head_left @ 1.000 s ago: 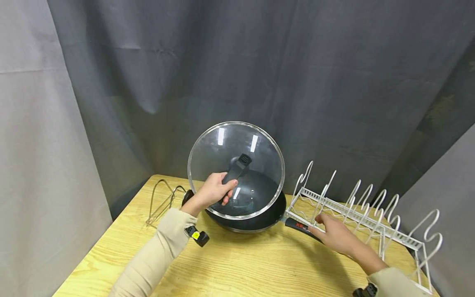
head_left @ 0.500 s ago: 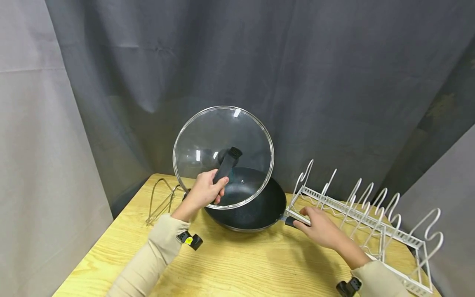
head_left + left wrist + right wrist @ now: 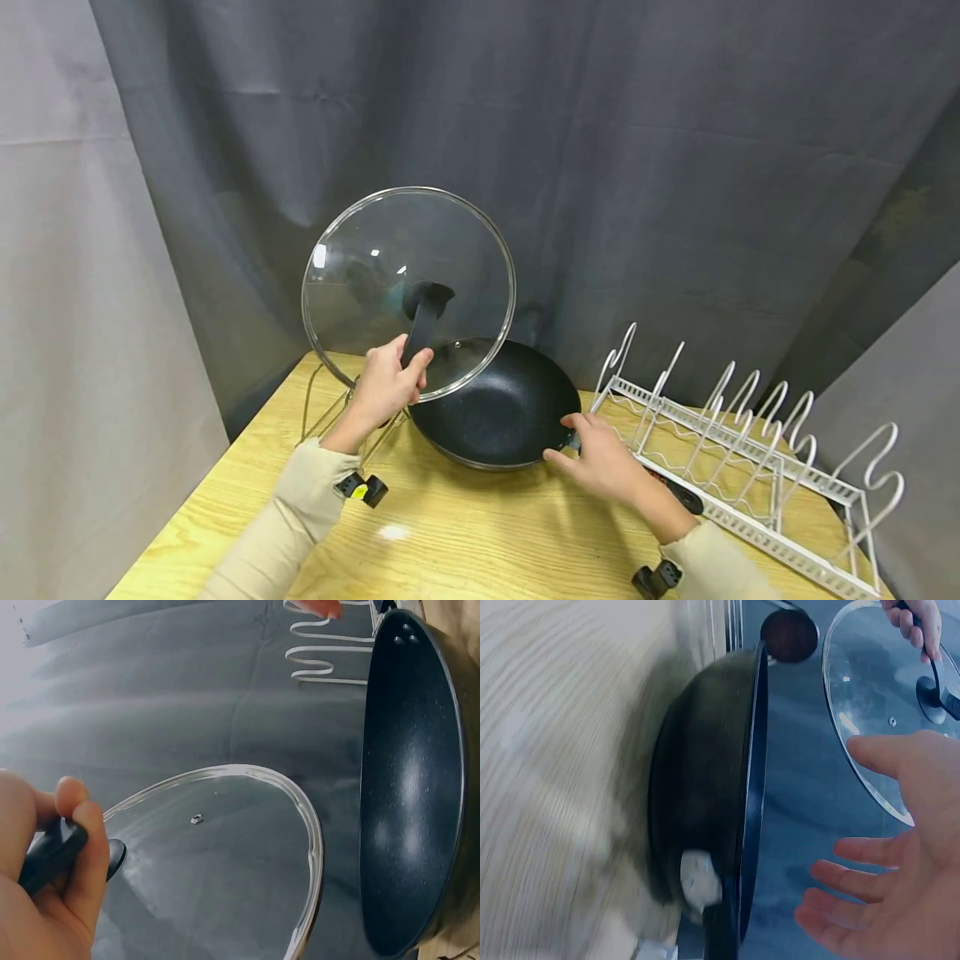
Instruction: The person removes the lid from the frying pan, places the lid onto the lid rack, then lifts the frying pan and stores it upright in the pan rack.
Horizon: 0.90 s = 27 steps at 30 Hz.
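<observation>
My left hand grips the black upright handle of a round glass lid with a metal rim. The lid is tilted up with its top towards me, raised above the left part of a black wok. The wok sits on the wooden table, its long handle pointing right and partly hidden beneath my right forearm. My right hand hovers by the wok's right rim, near the handle's base. In the right wrist view its fingers are spread and hold nothing.
A white wire rack with several upright loops stands on the right of the table, behind the wok's handle. At the left is a thin metal wire stand, partly behind the lid and left hand. A dark grey curtain hangs behind.
My left hand has moved the lid up and left, uncovering more of the wok. My right hand has slid left from the wok's handle to beside its rim.
</observation>
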Available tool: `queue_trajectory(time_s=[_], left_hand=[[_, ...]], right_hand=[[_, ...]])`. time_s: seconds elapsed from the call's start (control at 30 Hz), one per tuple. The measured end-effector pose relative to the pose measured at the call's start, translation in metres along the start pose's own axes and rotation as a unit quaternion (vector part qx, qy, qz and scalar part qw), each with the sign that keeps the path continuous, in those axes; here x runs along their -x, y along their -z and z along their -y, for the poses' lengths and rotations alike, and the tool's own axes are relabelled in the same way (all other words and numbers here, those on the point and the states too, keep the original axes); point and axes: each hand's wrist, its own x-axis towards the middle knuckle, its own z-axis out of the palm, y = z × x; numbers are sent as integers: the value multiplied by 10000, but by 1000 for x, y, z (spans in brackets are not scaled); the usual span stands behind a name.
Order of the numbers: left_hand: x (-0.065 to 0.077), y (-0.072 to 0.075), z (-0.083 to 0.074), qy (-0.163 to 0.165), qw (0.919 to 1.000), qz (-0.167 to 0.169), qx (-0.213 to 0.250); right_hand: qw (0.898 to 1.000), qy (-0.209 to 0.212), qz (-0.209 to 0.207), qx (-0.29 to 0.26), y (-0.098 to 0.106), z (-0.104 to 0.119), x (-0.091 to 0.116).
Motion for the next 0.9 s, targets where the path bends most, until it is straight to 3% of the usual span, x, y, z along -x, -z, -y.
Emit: queue_trajectory(time_s=[0.37,0.73,0.9], left_hand=[[3,17,4,-69,9983,-536,223],[-1,41,6,-239,9928,-1170,-18],[0,48,8,-230,9885,-1446,-379]], right_hand=[[9999,16,102,-97,-21,37,-13],[9991,141,257,-321,-40,60,-27],[9989,184,267,-349,-46,71,-32]])
